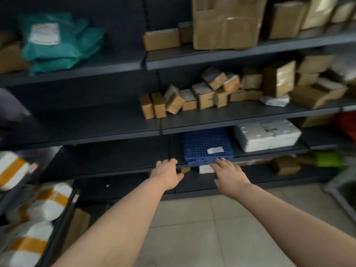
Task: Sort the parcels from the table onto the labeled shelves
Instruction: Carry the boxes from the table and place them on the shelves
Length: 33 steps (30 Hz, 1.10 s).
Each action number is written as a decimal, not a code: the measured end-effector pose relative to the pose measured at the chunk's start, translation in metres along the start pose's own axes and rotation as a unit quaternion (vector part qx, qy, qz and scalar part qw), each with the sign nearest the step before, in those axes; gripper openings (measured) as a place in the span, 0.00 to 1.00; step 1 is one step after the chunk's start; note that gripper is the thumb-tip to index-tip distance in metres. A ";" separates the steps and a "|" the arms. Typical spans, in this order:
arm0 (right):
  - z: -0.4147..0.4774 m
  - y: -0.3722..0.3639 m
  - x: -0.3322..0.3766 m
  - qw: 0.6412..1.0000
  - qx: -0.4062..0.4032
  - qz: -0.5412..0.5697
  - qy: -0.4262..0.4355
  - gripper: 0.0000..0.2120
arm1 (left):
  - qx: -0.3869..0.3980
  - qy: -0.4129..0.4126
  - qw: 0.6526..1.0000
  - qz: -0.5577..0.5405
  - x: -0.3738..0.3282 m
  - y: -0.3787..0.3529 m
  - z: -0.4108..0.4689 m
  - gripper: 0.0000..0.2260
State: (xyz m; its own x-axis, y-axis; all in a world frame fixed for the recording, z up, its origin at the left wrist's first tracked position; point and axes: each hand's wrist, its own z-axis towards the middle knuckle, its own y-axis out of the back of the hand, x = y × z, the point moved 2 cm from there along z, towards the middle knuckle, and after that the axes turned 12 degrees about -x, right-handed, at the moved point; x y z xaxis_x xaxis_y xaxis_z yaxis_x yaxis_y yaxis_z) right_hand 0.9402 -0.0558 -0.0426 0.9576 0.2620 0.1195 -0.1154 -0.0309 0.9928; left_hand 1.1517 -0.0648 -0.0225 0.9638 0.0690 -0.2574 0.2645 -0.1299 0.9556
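Observation:
Both my arms reach toward a dark shelving unit (107, 162). My left hand (166, 175) hovers at the front edge of a low shelf, fingers relaxed, holding nothing. My right hand (229, 175) stretches flat toward a blue perforated plastic parcel (207, 146) with a white label lying on that shelf; its fingertips are at the parcel's front edge. A white foam box (267, 134) lies right of the blue parcel. Small brown cardboard boxes (192, 98) crowd the shelf above.
Teal plastic mailers (57, 41) and large cardboard boxes (227, 22) fill the top shelf. White parcels with orange tape (38, 205) sit in a rack at the left. A small white box (206, 169) lies on the bottom shelf. Beige tiled floor (202, 228) is below.

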 end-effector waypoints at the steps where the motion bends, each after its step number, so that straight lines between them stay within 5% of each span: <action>1: -0.007 0.003 -0.021 1.000 -0.002 0.001 -0.027 0.28 | 0.009 -0.023 1.000 0.006 -0.023 -0.005 0.008 0.26; 15: -0.057 0.036 -0.273 0.939 -0.077 0.016 -0.335 0.26 | 0.065 -0.308 0.949 0.020 -0.319 -0.071 0.121 0.24; 33: -0.113 0.071 -0.502 0.805 -0.117 -0.011 -0.582 0.25 | 0.173 -0.476 0.862 0.021 -0.648 -0.154 0.205 0.25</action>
State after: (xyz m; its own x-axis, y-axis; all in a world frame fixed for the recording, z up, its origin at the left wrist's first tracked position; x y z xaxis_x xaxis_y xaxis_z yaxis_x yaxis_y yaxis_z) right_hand 0.4215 -0.0804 -0.0321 0.5432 -0.8250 0.1559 -0.0109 0.1788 0.9838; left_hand 0.4934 -0.2925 -0.0319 0.5183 -0.7654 -0.3815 0.0635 -0.4105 0.9097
